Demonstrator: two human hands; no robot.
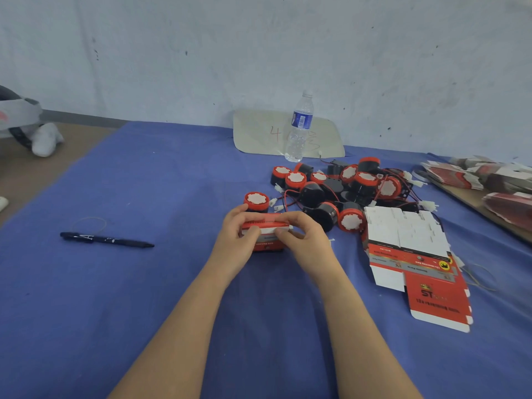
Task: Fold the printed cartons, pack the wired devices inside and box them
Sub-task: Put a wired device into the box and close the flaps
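Note:
A small red and white printed carton stands on the blue cloth at the centre. My left hand grips its left side, thumb on the white top flap. My right hand pinches the flap from the right. Just behind them sits one red and black wired device. A heap of several more wired devices lies further back and right. A stack of flat unfolded cartons lies to the right of my hands.
A black pen lies left on the cloth. A water bottle stands at the back by a pale card. More flat cartons are piled at the far right. A rubber band lies near the carton stack.

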